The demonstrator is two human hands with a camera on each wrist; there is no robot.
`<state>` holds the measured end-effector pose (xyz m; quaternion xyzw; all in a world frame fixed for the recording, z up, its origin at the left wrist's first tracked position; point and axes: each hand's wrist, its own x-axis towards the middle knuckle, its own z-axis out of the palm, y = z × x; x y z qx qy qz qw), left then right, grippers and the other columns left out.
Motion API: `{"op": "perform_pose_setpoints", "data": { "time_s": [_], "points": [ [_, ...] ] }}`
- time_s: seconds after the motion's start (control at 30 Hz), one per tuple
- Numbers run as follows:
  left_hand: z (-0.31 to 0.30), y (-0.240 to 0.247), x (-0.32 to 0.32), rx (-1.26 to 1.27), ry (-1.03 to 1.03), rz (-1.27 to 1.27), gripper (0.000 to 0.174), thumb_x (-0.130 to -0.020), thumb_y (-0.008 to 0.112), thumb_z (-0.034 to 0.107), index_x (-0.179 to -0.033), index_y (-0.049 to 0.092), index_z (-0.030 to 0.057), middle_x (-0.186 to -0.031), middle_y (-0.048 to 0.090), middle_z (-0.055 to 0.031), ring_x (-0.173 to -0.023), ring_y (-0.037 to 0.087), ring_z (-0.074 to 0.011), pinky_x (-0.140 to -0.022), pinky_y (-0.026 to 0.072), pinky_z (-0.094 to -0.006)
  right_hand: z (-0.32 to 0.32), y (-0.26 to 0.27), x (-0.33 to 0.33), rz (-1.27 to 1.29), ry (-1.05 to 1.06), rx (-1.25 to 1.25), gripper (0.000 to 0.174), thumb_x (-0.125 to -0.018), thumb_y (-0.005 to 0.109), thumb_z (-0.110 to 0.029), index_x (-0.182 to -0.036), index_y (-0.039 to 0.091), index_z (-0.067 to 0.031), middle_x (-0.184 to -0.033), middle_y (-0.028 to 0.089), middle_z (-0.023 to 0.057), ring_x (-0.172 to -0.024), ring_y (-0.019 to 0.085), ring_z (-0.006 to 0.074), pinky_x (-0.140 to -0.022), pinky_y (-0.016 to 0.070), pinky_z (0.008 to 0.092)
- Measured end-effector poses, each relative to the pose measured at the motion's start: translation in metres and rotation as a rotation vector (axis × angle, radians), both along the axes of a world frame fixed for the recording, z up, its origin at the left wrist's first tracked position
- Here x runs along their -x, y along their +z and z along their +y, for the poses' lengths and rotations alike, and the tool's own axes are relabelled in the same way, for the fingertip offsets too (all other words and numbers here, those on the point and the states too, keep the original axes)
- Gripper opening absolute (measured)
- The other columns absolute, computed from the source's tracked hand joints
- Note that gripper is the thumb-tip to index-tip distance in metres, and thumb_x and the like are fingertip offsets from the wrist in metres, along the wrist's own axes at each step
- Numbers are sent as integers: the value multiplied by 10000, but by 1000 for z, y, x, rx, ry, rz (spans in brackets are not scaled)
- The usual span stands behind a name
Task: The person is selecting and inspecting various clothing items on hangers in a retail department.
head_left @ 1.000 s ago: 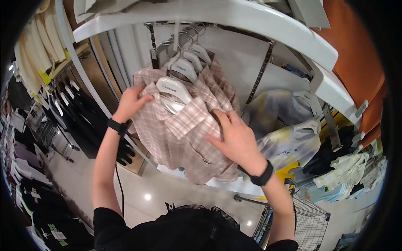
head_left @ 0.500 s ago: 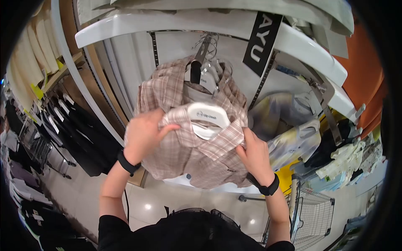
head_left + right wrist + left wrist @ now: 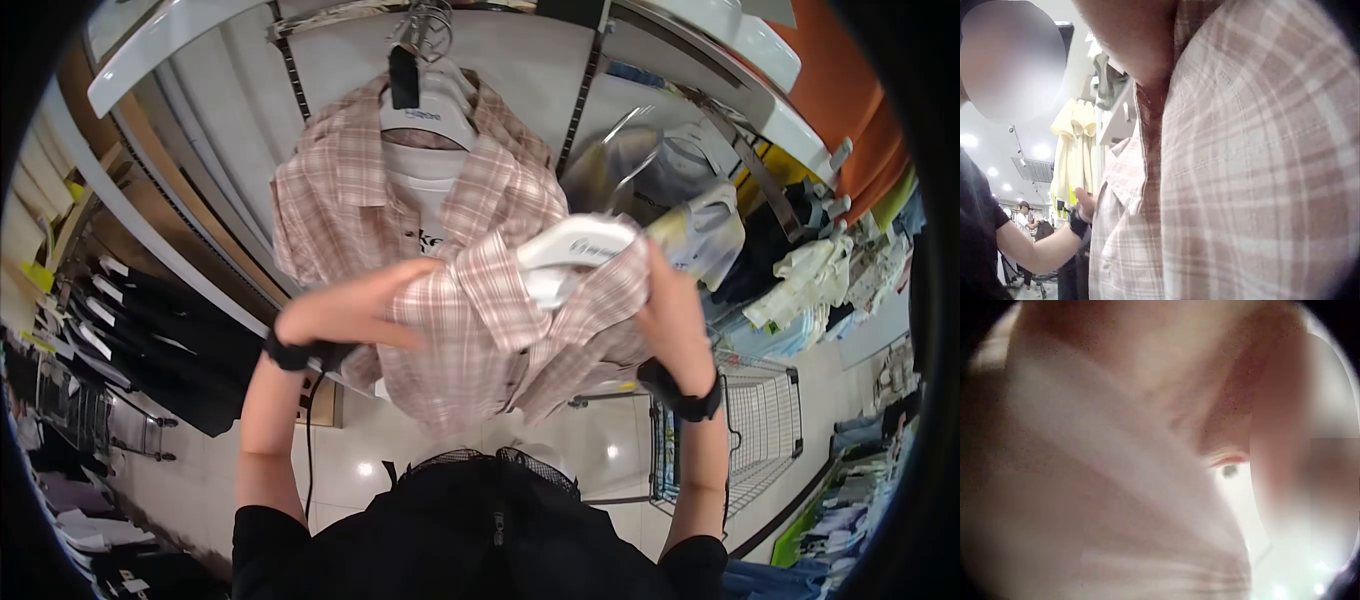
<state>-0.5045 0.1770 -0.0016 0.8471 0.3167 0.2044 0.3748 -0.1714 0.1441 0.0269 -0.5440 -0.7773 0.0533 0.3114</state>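
A pink-and-white plaid shirt (image 3: 465, 345) on a white hanger (image 3: 580, 245) is tilted in front of me in the head view, away from the rack. My right hand (image 3: 680, 310) grips its shoulder at the right end of the hanger. The left hand (image 3: 360, 305) lies against the other shoulder, fingers extended and thumb apart, slightly blurred. Behind it a matching plaid shirt (image 3: 350, 175) hangs over a white T-shirt (image 3: 420, 185) with black lettering. Plaid cloth (image 3: 1260, 162) fills much of the right wrist view; the left wrist view shows blurred cloth (image 3: 1097, 450) close up.
The wall rack's front bar ends in a black tip (image 3: 404, 78). Tie-dye shirts (image 3: 700, 235) hang to the right, black garments (image 3: 165, 345) to the left. A wire shopping cart (image 3: 760, 425) stands at lower right. A white curved shelf edge (image 3: 180, 45) crosses the top.
The plaid shirt on its hanger has moved away from the rack, down and right, turning with the right hand. The shirt behind and its white T-shirt are now exposed. The left hand's fingers have straightened.
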Motion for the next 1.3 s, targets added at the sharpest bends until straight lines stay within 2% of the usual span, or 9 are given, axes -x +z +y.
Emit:
{"op": "perform_pose_setpoints", "data": {
  "time_s": [0.13,0.23,0.3,0.37,0.43,0.5,0.57,1.1,1.3],
  "points": [
    [22,-76,44,671,-268,-775,1061,-585,771,449,-1377,203,29,-1402,257,-150,-1254,333,-277,-1016,294,-413,-22,39,-21,49,-3,-272,343,-727,586,-31,-1049,470,-10,-787,566,236,-780,551,413,-622,456,390],
    [18,-161,38,515,-85,-478,893,-700,721,398,-1359,246,25,-1397,274,-133,-1264,310,-223,-1039,264,-368,-32,69,-34,41,-34,-341,345,-734,546,9,-1072,480,6,-848,562,247,-839,526,423,-673,457,345],
    [7,-208,-13,712,-22,-642,876,-703,720,381,-1354,256,22,-1389,286,-132,-1257,318,-220,-1036,268,-363,-38,85,-43,-23,-108,-277,440,-784,540,-39,-1212,453,7,-1056,603,168,-980,580,213,-835,425,285],
    [-7,-237,-85,809,-28,-715,859,-706,720,364,-1348,266,19,-1382,298,-130,-1249,326,-217,-1033,272,-357,-40,97,-47,4,-160,-250,440,-785,535,-44,-1213,453,10,-1071,598,164,-977,581,225,-838,425,289],
    [-16,-244,-146,848,-65,-742,842,-708,719,347,-1343,276,16,-1374,309,-128,-1242,335,-214,-1030,275,-351,-40,101,-54,-36,-52,-509,356,-759,502,-7,-1113,478,17,-909,580,236,-857,536,413,-719,448,336],
    [-17,-242,-174,847,-107,-730,825,-711,718,330,-1337,285,13,-1367,321,-127,-1235,343,-211,-1026,279,-346,-46,110,-62,-52,-68,-474,378,-756,492,3,-1134,474,5,-924,577,240,-869,535,411,-732,446,336],
    [-11,-239,-181,839,-138,-705,808,-714,717,313,-1332,295,10,-1359,332,-125,-1227,352,-208,-1023,282,-340,-47,119,-82,-190,-239,-450,431,-783,501,-28,-1208,451,21,-1064,595,178,-981,576,237,-849,417,292],
    [-58,-367,-73,975,-118,-224,684,-734,712,186,-1291,369,-13,-1304,419,-113,-1171,414,-185,-999,310,-298,-56,114,-161,-113,-436,-610,369,-803,508,-71,-1163,480,3,-987,603,202,-947,582,306,-814,430,321],
    [-98,-336,-40,982,473,-544,350,-856,576,226,-1083,545,-38,-949,615,-41,-858,569,-113,-799,443,-262,-53,102,-188,-118,-430,-564,365,-782,501,-85,-1136,491,4,-984,596,216,-947,565,359,-810,431,356]
  ]
}}
